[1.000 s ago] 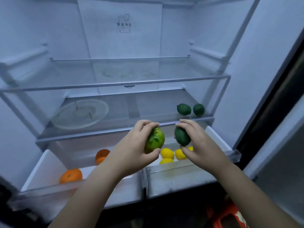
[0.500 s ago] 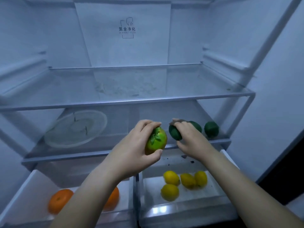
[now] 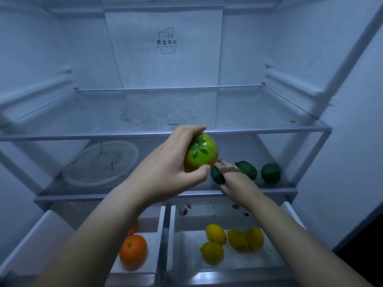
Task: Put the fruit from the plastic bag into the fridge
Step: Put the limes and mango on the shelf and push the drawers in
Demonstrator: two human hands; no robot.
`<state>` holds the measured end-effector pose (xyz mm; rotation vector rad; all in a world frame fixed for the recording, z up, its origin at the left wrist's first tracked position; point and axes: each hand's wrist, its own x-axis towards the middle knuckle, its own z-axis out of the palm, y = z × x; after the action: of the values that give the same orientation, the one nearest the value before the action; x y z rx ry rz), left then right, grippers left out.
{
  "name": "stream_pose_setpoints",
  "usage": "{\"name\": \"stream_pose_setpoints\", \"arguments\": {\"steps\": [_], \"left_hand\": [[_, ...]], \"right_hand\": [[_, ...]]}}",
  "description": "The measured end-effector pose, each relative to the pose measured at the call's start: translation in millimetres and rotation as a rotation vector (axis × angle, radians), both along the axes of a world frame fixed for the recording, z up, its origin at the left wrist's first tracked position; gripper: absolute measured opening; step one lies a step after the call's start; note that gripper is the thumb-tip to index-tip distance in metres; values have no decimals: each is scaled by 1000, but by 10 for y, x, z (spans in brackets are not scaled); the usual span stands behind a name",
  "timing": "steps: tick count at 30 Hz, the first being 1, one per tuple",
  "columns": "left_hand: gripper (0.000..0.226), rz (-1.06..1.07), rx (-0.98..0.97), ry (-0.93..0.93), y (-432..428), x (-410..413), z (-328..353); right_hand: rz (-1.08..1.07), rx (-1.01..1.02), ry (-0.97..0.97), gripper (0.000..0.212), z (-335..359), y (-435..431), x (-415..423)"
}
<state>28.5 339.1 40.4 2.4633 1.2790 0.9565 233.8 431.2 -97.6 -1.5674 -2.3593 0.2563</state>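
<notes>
My left hand (image 3: 167, 168) grips a green, red-tinged tomato-like fruit (image 3: 202, 155) with a leafy top, held in front of the middle glass shelf. My right hand (image 3: 236, 180) reaches onto the lower glass shelf (image 3: 145, 195) and holds a dark green lime (image 3: 217, 175) at the shelf surface. Two more limes (image 3: 247, 169) (image 3: 270, 174) lie on that shelf just to the right. The plastic bag is out of view.
A clear glass plate (image 3: 101, 162) sits at the shelf's left. Below, the left drawer (image 3: 31, 241) holds oranges (image 3: 133, 250); the right drawer (image 3: 290, 216) holds several lemons (image 3: 215, 234). The upper glass shelf (image 3: 165, 133) spans above both hands.
The view has moved closer into the fridge. My right hand has carried its lime forward and down onto the lower shelf beside the other limes. My left hand lifted its fruit slightly.
</notes>
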Motion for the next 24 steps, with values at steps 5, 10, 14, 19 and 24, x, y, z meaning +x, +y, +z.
{"name": "stream_pose_setpoints", "arguments": {"steps": [5,10,14,19,24], "left_hand": [[64,51,-22,-48,220,183,182],[49,69,-27,-165,441,330,245],[52,91,19,-180,638,442,265],[54,188,68,-108,843,599,268],[59,270,48,-174,973,668,209]], "right_hand": [[-13,-29,9,71,24,3,-47],[-11,-12,-4,71,7,23,-53],[-11,4,-88,72,-14,33,-75],[-72,-56,-110,87,-39,99,-109],[-86,-142,-101,93,41,139,-134]]}}
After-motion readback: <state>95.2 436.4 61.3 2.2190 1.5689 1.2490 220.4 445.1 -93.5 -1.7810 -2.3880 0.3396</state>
